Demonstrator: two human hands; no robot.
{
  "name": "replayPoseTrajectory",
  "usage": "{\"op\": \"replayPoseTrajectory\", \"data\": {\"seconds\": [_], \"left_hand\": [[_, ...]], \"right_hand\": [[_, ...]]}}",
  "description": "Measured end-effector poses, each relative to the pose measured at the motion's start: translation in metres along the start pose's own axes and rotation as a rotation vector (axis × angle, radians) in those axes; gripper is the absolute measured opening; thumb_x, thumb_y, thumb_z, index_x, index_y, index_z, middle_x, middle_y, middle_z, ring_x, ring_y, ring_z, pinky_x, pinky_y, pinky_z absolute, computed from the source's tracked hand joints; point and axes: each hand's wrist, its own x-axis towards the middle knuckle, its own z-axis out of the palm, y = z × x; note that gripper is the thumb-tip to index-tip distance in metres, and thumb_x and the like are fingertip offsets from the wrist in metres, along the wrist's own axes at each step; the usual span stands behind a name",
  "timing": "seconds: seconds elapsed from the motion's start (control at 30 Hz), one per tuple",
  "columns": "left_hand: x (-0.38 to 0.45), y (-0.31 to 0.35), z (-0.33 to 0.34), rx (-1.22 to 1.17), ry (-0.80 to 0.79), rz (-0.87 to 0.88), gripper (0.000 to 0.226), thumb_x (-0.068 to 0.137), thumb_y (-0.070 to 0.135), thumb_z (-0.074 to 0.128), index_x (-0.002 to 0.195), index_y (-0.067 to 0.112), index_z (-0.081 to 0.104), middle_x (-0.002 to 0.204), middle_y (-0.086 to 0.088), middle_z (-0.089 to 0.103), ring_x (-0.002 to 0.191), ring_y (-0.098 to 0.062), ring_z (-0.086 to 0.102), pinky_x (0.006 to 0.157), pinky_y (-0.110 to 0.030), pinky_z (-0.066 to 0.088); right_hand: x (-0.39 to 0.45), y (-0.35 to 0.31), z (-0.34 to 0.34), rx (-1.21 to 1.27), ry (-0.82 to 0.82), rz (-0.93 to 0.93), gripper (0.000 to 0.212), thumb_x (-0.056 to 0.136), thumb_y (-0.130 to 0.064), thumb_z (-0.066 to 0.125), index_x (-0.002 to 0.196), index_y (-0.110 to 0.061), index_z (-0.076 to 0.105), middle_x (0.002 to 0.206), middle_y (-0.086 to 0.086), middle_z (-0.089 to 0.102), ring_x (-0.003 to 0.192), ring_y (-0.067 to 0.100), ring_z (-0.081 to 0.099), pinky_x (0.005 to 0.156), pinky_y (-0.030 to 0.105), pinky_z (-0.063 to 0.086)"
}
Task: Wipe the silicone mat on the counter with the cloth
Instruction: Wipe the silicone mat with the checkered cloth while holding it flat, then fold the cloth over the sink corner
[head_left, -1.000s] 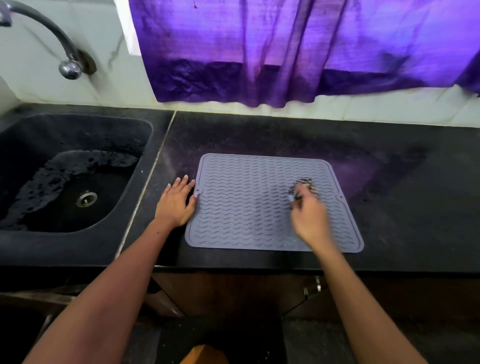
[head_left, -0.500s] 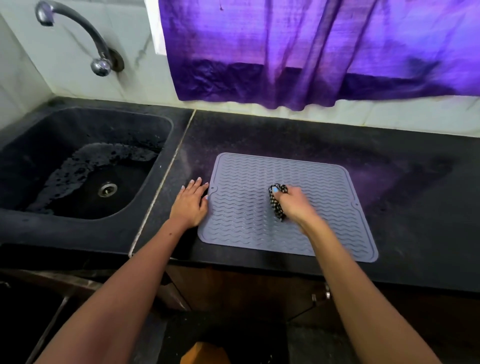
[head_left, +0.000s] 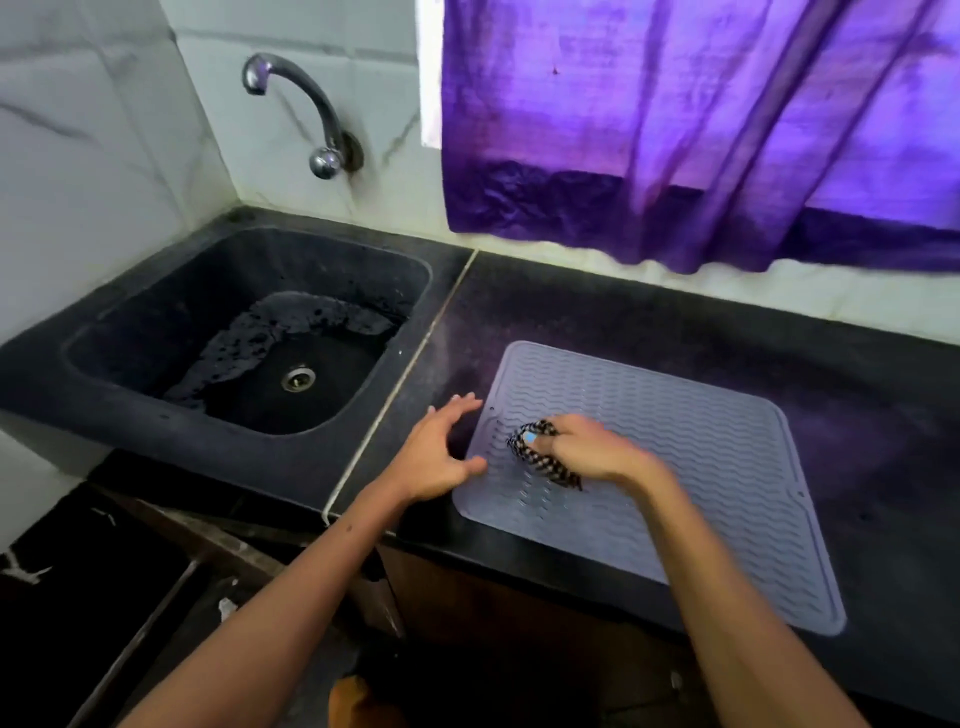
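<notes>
Nearest, two bare forearms reach up from the bottom edge over a dark counter (head_left: 623, 322). At the counter's front lies the grey silicone mat (head_left: 701, 467), flat, ribbed with wavy lines, its near corner reaching the counter's edge. On the mat's left part the right hand (head_left: 597, 452) curls its fingers (head_left: 545, 441) round a bunched black-and-white checked cloth (head_left: 540, 457) and holds it down against the mat; the cloth sticks out to the left of the fingertips and trails back under the palm. Just beside it, the left hand (head_left: 441, 457) is spread and relaxed, gripping nothing, its thumb at the mat's left edge and its fingers over the bare counter beside that edge; whether it touches the surface cannot be told. Further left, past a pale seam, sits a dark sink (head_left: 156, 322) with a metal drain (head_left: 298, 378). Behind, a curved tap (head_left: 306, 104) comes out of the marbled wall (head_left: 93, 156), and a purple curtain (head_left: 701, 130) hangs over the counter's back edge.
</notes>
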Motion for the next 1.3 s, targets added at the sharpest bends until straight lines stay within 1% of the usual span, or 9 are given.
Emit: {"op": "replayPoseTrajectory", "data": {"seconds": [0.2,0.33,0.43,0.53,0.67,0.83,0.97,1.13,1.3], "left_hand": [[0.005,0.023,-0.046,-0.467,-0.127,-0.03,0.059,0.062,0.02,0.083,0.116,0.009,0.061,0.111,-0.006,0.069,0.104,-0.016,0.064,0.091,-0.028,0.051],[0.015,0.007,-0.088,-0.624,0.048,-0.093,0.017,0.078,0.005,0.072,0.094,0.003,0.066,0.087,-0.005,0.074,0.082,-0.016,0.07,0.072,-0.026,0.056],[0.031,-0.022,-0.124,-0.711,0.271,-0.123,0.019,0.081,0.005,0.066,0.1,0.005,0.066,0.093,-0.008,0.073,0.084,-0.018,0.069,0.073,-0.025,0.056],[0.05,-0.057,-0.164,-0.716,0.399,-0.09,0.028,0.081,0.002,0.066,0.107,0.01,0.063,0.098,-0.003,0.073,0.092,-0.016,0.068,0.081,-0.026,0.054],[0.079,-0.107,-0.225,-0.739,0.493,-0.181,0.041,0.081,0.003,0.069,0.118,0.016,0.058,0.111,0.0,0.069,0.104,-0.015,0.065,0.088,-0.027,0.052],[0.135,-0.173,-0.31,-0.907,0.6,-0.497,0.021,0.086,0.027,0.066,0.097,0.01,0.069,0.092,-0.006,0.074,0.085,-0.02,0.07,0.067,-0.032,0.055],[0.193,-0.218,-0.365,-0.872,0.717,-0.549,0.022,0.081,0.033,0.07,0.088,0.012,0.071,0.092,-0.009,0.073,0.09,-0.026,0.069,0.085,-0.046,0.055],[0.268,-0.261,-0.423,-0.772,0.771,-0.54,0.022,0.082,0.03,0.069,0.093,0.012,0.065,0.097,-0.006,0.069,0.089,-0.02,0.065,0.082,-0.037,0.054],[0.327,-0.292,-0.459,-0.681,0.835,-0.465,0.032,0.083,0.005,0.062,0.105,0.014,0.039,0.087,-0.002,0.057,0.073,-0.01,0.055,0.061,-0.022,0.045]], "right_hand": [[0.041,-0.062,-0.025,0.606,-0.208,-0.028,0.024,0.092,-0.028,0.054,0.09,-0.007,0.064,0.08,0.007,0.069,0.07,0.014,0.066,0.064,0.027,0.054],[0.087,-0.096,-0.017,0.959,-0.198,-0.058,0.067,0.079,-0.054,0.057,0.113,0.004,0.06,0.107,0.019,0.066,0.1,0.029,0.062,0.094,0.042,0.048],[0.13,-0.128,0.003,1.099,-0.228,-0.135,0.051,0.074,-0.036,0.065,0.11,0.0,0.064,0.109,0.014,0.068,0.1,0.023,0.062,0.093,0.035,0.05],[0.176,-0.171,0.028,0.941,-0.194,-0.084,0.014,0.082,-0.022,0.065,0.095,-0.015,0.066,0.092,0.003,0.073,0.084,0.013,0.067,0.069,0.029,0.054],[0.252,-0.233,0.059,0.892,-0.116,-0.051,0.012,0.084,-0.009,0.065,0.095,-0.013,0.063,0.093,0.008,0.07,0.08,0.014,0.066,0.063,0.024,0.052],[0.344,-0.307,0.084,0.731,0.12,-0.128,0.042,0.072,-0.009,0.078,0.097,-0.025,0.049,0.089,0.003,0.067,0.082,0.015,0.065,0.077,0.035,0.055],[0.412,-0.346,0.097,0.48,0.303,-0.301,0.019,0.077,-0.019,0.073,0.082,-0.024,0.055,0.087,-0.007,0.065,0.084,0.007,0.061,0.073,0.022,0.046],[0.503,-0.378,0.095,0.297,0.267,-0.363,0.029,0.079,-0.016,0.072,0.081,-0.043,0.06,0.112,-0.008,0.047,0.114,0.008,0.046,0.105,0.033,0.039],[0.583,-0.406,0.085,0.174,0.373,-0.415,0.024,0.084,-0.006,0.065,0.105,-0.015,0.07,0.123,0.01,0.046,0.118,0.019,0.047,0.102,0.012,0.028]]}}
